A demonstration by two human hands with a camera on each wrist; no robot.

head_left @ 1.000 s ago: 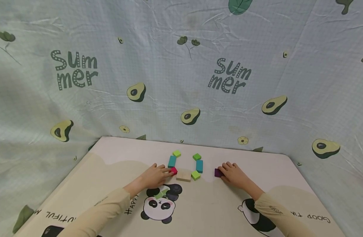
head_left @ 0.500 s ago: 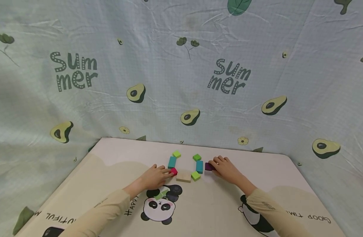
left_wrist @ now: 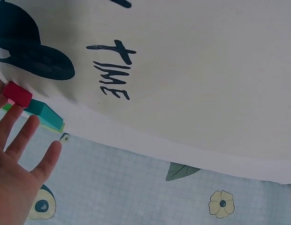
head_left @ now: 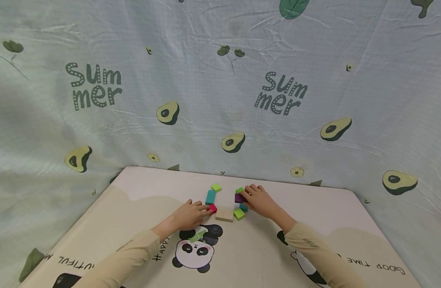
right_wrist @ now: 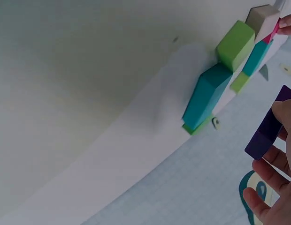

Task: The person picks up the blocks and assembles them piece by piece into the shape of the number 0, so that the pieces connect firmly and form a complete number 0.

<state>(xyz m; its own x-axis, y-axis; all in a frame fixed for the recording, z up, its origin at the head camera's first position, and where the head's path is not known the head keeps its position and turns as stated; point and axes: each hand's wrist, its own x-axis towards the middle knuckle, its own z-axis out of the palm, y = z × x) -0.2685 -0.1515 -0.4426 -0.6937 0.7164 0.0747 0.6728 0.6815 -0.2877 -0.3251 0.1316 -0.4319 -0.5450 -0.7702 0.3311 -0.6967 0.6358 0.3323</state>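
Observation:
My left hand (head_left: 188, 215) has its thumb and index finger at a red block (head_left: 213, 208), pinching it where it stands on the table; its other fingers are spread in the left wrist view. In my right hand (head_left: 260, 203) a purple block (right_wrist: 265, 127) is gripped between thumb and fingers, lifted off the table. It hangs over the right side of the block layout, partly covering a teal block (head_left: 243, 207). A wooden block (head_left: 224, 215) lies between the red block and a light green block (head_left: 239, 214).
Another teal block (head_left: 210, 197) and a lime block (head_left: 216, 187) run back from the red one. A green block (head_left: 240, 190) sits behind the right teal block. A printed cloth (head_left: 220, 100) hangs behind the table's far edge. A dark object (head_left: 65, 281) lies at front left.
My right hand has carried the purple block left, from the table right of the layout to above the right teal block. My left hand has stayed at the red block.

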